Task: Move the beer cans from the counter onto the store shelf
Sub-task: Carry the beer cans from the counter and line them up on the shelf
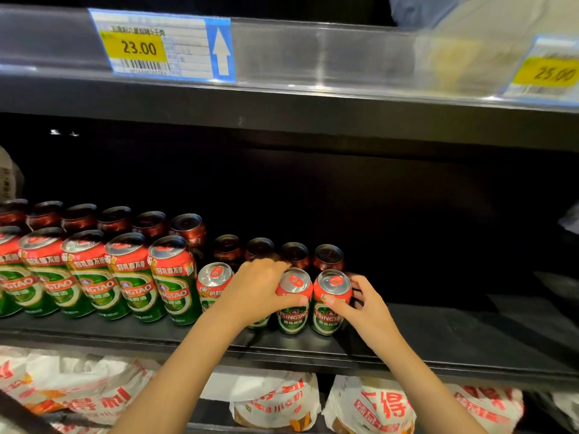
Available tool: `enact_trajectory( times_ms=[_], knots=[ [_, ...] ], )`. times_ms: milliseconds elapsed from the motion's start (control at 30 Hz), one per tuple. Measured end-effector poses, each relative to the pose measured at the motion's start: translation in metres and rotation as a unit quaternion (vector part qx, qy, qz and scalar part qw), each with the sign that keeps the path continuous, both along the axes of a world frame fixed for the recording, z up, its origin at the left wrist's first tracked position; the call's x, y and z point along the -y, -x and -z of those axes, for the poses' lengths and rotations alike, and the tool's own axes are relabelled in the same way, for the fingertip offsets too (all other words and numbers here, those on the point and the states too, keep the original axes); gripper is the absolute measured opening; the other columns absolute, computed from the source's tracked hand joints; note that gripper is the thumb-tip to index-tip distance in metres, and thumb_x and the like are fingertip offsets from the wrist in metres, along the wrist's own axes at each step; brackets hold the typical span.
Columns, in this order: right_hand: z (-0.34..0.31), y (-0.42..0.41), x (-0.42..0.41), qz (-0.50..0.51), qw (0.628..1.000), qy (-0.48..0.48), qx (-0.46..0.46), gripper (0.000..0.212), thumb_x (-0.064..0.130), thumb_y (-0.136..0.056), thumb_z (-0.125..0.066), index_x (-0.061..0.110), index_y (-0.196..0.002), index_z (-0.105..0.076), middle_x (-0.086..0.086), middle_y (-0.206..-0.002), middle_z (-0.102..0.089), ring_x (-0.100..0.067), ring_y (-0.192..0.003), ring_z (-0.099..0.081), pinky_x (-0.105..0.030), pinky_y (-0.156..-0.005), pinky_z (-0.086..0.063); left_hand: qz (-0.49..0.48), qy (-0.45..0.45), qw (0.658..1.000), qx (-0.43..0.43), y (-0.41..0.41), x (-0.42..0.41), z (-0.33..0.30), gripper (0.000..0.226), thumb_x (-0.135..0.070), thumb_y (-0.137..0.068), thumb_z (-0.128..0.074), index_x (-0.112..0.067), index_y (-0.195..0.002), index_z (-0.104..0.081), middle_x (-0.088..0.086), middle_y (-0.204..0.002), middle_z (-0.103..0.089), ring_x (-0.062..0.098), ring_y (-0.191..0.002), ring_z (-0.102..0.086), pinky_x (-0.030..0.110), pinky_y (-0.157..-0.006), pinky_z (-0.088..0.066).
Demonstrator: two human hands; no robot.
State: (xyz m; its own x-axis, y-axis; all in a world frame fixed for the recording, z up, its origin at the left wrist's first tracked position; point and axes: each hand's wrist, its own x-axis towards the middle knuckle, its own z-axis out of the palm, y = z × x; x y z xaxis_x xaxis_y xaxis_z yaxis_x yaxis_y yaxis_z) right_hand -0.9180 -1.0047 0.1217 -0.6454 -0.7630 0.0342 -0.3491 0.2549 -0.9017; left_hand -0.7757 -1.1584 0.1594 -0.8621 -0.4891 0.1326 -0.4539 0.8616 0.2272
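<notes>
Dark shelf (438, 333), back in shadow; rear cans barely readable. Tall Tsingtao row (94, 277) at left. Left hand (257, 292) covers one short can, gripping it; right hand (363, 305) pinches end can (330, 302), "TSINGTAO". Price tag (141, 47): 23.00.

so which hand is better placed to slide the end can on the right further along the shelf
Right. The right hand already curls round the rightmost can, with bare shelf beyond it. The left hand grips cans further left.
</notes>
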Motion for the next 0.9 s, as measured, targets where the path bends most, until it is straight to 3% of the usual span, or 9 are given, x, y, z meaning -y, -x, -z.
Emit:
enact_trajectory(
  times_ms=[67, 133, 300, 467, 600, 733, 833, 900],
  knots=[
    [0.000, -0.006, -0.008, 0.033, 0.999, -0.007, -0.013, 0.055, 0.035, -0.082, -0.067, 0.029, -0.130, -0.041, 0.012, -0.131, -0.048, -0.005, -0.122, -0.044, -0.013, -0.094, -0.037, -0.004, 0.020, 1.000, 0.000, -0.008, -0.003, -0.005, 0.069, -0.067, -0.082, -0.045, -0.016, -0.129, -0.047, 0.000, -0.122, -0.055, 0.018, -0.111, -0.051, 0.034, -0.097, -0.039],
    [-0.002, -0.020, -0.023, 0.089, 0.995, -0.015, -0.040, 0.059, 0.036, -0.086, -0.062, 0.026, -0.138, -0.037, 0.009, -0.139, -0.042, -0.010, -0.130, -0.038, -0.023, -0.101, -0.032, 0.000, 0.055, 0.998, -0.015, -0.019, -0.007, -0.011, 0.063, -0.059, -0.088, -0.044, -0.016, -0.135, -0.040, 0.001, -0.129, -0.050, 0.018, -0.118, -0.046, 0.032, -0.102, -0.035],
    [0.007, -0.082, -0.087, 0.209, 0.971, -0.040, -0.109, 0.046, 0.033, -0.090, -0.057, 0.026, -0.133, -0.044, 0.010, -0.133, -0.047, -0.008, -0.120, -0.044, -0.023, -0.094, -0.034, 0.125, 0.048, 0.988, -0.079, -0.056, -0.026, -0.016, 0.059, -0.046, -0.092, -0.046, -0.018, -0.143, -0.033, -0.001, -0.145, -0.038, 0.019, -0.131, -0.037, 0.031, -0.108, -0.031],
    [0.016, -0.168, -0.162, 0.308, 0.937, -0.104, -0.132, 0.042, 0.039, -0.090, -0.054, 0.031, -0.130, -0.044, 0.021, -0.125, -0.043, -0.002, -0.117, -0.043, -0.023, -0.094, -0.040, 0.302, 0.000, 0.952, -0.047, -0.065, -0.092, -0.003, 0.055, -0.043, -0.094, -0.045, -0.019, -0.143, -0.032, -0.004, -0.145, -0.036, 0.017, -0.133, -0.036, 0.029, -0.106, -0.031],
    [0.023, -0.251, -0.252, 0.406, 0.873, -0.219, -0.156, 0.042, 0.043, -0.092, -0.048, 0.029, -0.131, -0.043, 0.017, -0.128, -0.044, -0.004, -0.120, -0.042, -0.017, -0.094, -0.031, 0.469, -0.030, 0.883, -0.012, -0.069, -0.191, 0.010, 0.049, -0.041, -0.093, -0.044, -0.019, -0.137, -0.040, -0.002, -0.137, -0.044, 0.018, -0.123, -0.044, 0.029, -0.099, -0.037],
    [0.034, -0.363, -0.350, 0.545, 0.773, -0.296, -0.137, 0.049, 0.048, -0.088, -0.044, 0.021, -0.128, -0.050, 0.006, -0.130, -0.052, -0.016, -0.120, -0.049, -0.020, -0.097, -0.030, 0.620, -0.012, 0.784, 0.020, -0.107, -0.311, 0.022, 0.059, -0.050, -0.091, -0.030, -0.018, -0.141, -0.036, -0.004, -0.141, -0.040, 0.018, -0.127, -0.041, 0.032, -0.103, -0.038],
    [0.036, -0.464, -0.406, 0.640, 0.689, -0.321, -0.107, 0.049, 0.048, -0.089, -0.044, 0.024, -0.132, -0.046, 0.007, -0.133, -0.048, -0.015, -0.122, -0.046, -0.021, -0.099, -0.030, 0.712, -0.003, 0.701, 0.041, -0.161, -0.395, 0.031, 0.073, -0.057, -0.081, -0.015, -0.019, -0.139, -0.038, -0.002, -0.142, -0.041, 0.020, -0.128, -0.040, 0.035, -0.104, -0.037],
    [0.037, -0.536, -0.433, 0.694, 0.634, -0.332, -0.078, 0.047, 0.047, -0.090, -0.046, 0.026, -0.133, -0.044, 0.009, -0.134, -0.047, -0.013, -0.123, -0.045, -0.020, -0.098, -0.029, 0.759, -0.011, 0.650, 0.038, -0.208, -0.446, 0.035, 0.072, -0.056, -0.080, -0.018, -0.018, -0.135, -0.045, 0.000, -0.137, -0.047, 0.023, -0.124, -0.047, 0.037, -0.100, -0.042]
  ],
)
